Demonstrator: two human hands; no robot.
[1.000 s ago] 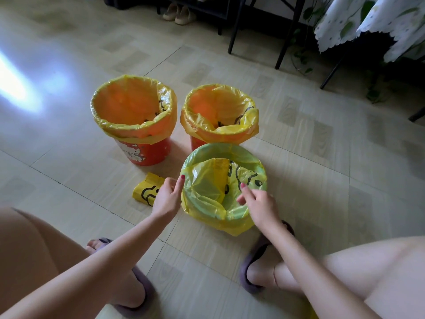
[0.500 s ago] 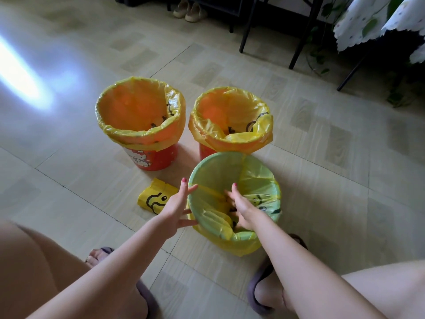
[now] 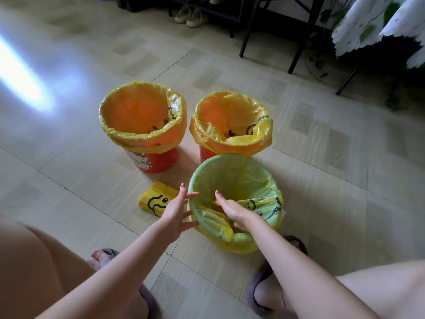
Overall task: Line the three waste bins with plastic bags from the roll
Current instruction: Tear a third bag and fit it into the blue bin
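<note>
Three bins stand close together on the tiled floor [image 3: 322, 157], each with a yellow bag over its rim. Both red bins [image 3: 153, 158] and [image 3: 205, 153] at the back look finished, their bags folded down outside. Nearest the person, the green bin [image 3: 230, 178] holds a bag [image 3: 239, 244] whose cuff hangs over the near rim while its inside lies crumpled. Reaching down into that bin, the right hand [image 3: 232, 209] presses the film toward the bottom; its fingertips are hidden in the folds, so whether it pinches anything cannot be told. Just outside the left rim, the left hand [image 3: 177, 212] hangs with fingers spread, grasping nothing. On the floor beside it lies the roll of bags [image 3: 154, 200], close to the green bin.

My judgement is that the film is very light, thin, limp and a little slippery, and easy to tear with a nail. It is best smoothed with flat fingers against the wall, and taken at the folded cuff if the rim needs tugging. That light bin may slide, so a steadying hand would help.
</note>
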